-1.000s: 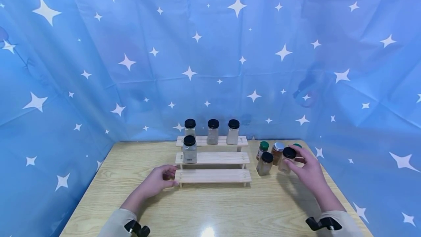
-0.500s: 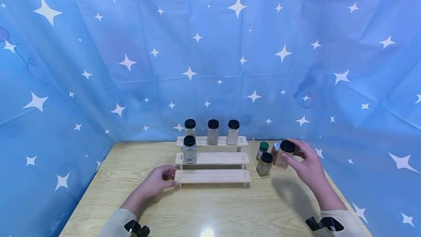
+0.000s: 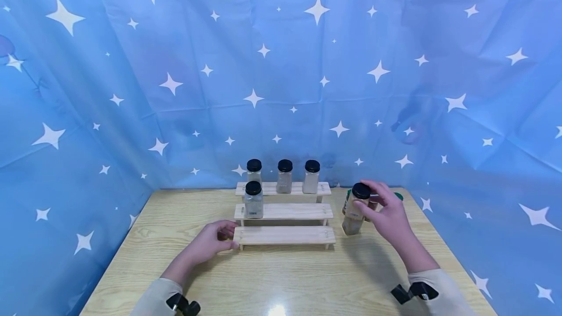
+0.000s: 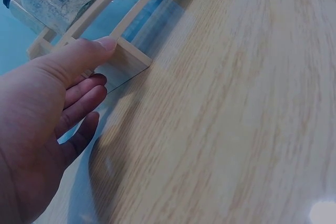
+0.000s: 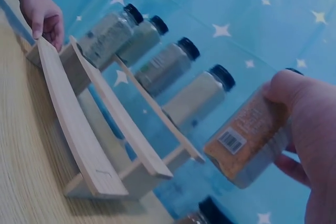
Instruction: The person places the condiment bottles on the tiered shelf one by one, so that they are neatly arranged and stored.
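Note:
My right hand (image 3: 391, 216) holds a black-capped clear spice jar (image 5: 249, 135) clear of the table. It has an orange-brown label with a barcode, and thumb and fingers close around its upper body. Below it in the head view stands another black-capped jar (image 3: 351, 227), partly covered. My left hand (image 3: 210, 243) grips the left end of a three-step wooden rack (image 3: 285, 234), thumb on the lowest board (image 4: 134, 17). On the middle step sits one jar (image 3: 253, 201) at the left; three jars, one of them a white-filled jar (image 3: 311, 179), line the top step.
A green-capped jar (image 3: 398, 196) peeks out behind my right hand; other jars there are mostly hidden. The wooden table (image 3: 281, 277) ends at a blue star-patterned curtain (image 3: 281, 87) at the back and sides.
My right hand has lifted the jar from the group on the right and carried it left, over the front jar. The left hand and rack stay put.

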Demonstrator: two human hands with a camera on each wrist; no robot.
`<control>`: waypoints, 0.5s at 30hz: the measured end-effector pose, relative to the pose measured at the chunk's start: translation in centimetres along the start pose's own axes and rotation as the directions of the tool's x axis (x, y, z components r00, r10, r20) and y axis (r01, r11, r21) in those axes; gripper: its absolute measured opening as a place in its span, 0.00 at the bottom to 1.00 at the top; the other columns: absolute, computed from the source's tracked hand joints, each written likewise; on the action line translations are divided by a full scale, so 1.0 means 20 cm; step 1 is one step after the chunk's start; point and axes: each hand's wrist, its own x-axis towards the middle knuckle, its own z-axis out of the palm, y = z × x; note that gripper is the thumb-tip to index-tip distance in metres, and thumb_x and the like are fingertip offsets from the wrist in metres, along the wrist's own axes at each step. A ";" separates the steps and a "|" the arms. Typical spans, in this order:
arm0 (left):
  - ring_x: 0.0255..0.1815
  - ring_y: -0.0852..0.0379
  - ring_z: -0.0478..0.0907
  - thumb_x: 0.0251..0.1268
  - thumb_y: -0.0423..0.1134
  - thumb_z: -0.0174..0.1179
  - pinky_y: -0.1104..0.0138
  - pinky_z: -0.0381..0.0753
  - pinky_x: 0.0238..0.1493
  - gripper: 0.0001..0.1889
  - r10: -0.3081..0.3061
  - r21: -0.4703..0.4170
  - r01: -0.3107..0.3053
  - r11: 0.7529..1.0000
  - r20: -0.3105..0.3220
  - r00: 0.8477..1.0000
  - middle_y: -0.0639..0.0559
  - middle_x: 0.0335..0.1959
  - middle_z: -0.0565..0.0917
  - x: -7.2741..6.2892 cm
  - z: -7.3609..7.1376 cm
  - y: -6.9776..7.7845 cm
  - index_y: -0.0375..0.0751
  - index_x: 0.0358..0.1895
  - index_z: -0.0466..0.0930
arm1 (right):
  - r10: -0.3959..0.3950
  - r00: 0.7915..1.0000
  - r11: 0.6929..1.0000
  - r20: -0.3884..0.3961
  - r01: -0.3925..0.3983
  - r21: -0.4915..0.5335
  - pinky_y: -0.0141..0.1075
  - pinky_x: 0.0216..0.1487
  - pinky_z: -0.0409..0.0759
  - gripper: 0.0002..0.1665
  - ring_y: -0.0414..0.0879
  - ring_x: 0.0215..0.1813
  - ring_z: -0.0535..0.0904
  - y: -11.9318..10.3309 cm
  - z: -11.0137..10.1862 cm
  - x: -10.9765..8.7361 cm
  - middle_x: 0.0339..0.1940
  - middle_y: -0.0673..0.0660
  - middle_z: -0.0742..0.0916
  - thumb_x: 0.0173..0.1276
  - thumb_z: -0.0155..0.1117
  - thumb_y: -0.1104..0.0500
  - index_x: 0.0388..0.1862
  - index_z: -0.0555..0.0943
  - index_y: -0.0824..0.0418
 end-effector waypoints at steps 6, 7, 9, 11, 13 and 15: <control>0.54 0.54 0.86 0.64 0.44 0.82 0.57 0.84 0.60 0.31 -0.007 -0.009 0.007 1.000 -0.001 1.000 0.55 0.52 0.90 0.00 0.00 0.00 0.39 0.68 0.84 | -0.018 0.998 0.999 0.061 0.016 0.032 0.26 0.50 0.86 0.34 0.45 0.55 0.86 -0.04 0.08 0.04 0.58 0.57 0.85 0.73 0.79 0.67 0.75 0.81 0.56; 0.54 0.54 0.86 0.64 0.44 0.82 0.56 0.84 0.60 0.31 -0.006 -0.009 0.006 1.000 -0.002 1.000 0.55 0.52 0.90 0.00 0.00 0.01 0.38 0.68 0.84 | -0.028 0.997 0.999 0.067 0.025 0.036 0.26 0.51 0.86 0.34 0.47 0.55 0.86 -0.05 0.10 0.05 0.58 0.58 0.85 0.72 0.80 0.67 0.75 0.81 0.57; 0.54 0.54 0.86 0.64 0.44 0.82 0.55 0.84 0.60 0.31 -0.003 -0.008 0.003 1.000 -0.002 1.000 0.55 0.52 0.90 0.00 0.00 0.01 0.38 0.68 0.84 | -0.053 0.995 0.998 0.078 0.051 0.038 0.28 0.51 0.87 0.33 0.48 0.56 0.85 -0.06 0.13 0.07 0.57 0.57 0.85 0.71 0.80 0.67 0.74 0.82 0.57; 0.54 0.53 0.86 0.64 0.43 0.82 0.55 0.84 0.60 0.31 0.000 -0.002 0.000 1.000 -0.001 1.000 0.54 0.52 0.90 0.00 0.00 0.01 0.38 0.68 0.84 | -0.076 0.993 0.997 0.087 0.073 0.037 0.36 0.52 0.90 0.33 0.45 0.55 0.85 -0.10 0.16 0.08 0.56 0.58 0.85 0.70 0.81 0.69 0.72 0.82 0.60; 0.54 0.53 0.86 0.64 0.43 0.82 0.53 0.84 0.60 0.31 -0.002 0.005 0.002 1.000 -0.004 1.000 0.54 0.51 0.90 0.00 0.00 0.00 0.38 0.68 0.84 | -0.098 0.990 0.995 0.099 0.095 0.041 0.39 0.52 0.90 0.33 0.45 0.55 0.85 -0.11 0.18 0.09 0.56 0.57 0.86 0.69 0.81 0.69 0.71 0.82 0.59; 0.54 0.54 0.86 0.64 0.43 0.82 0.53 0.84 0.60 0.31 -0.005 0.010 0.005 1.000 -0.006 1.000 0.54 0.51 0.90 0.00 0.00 0.00 0.38 0.68 0.84 | -0.108 0.988 0.993 0.114 0.101 0.062 0.42 0.52 0.91 0.32 0.44 0.54 0.86 -0.12 0.21 0.10 0.56 0.56 0.86 0.69 0.82 0.69 0.70 0.83 0.59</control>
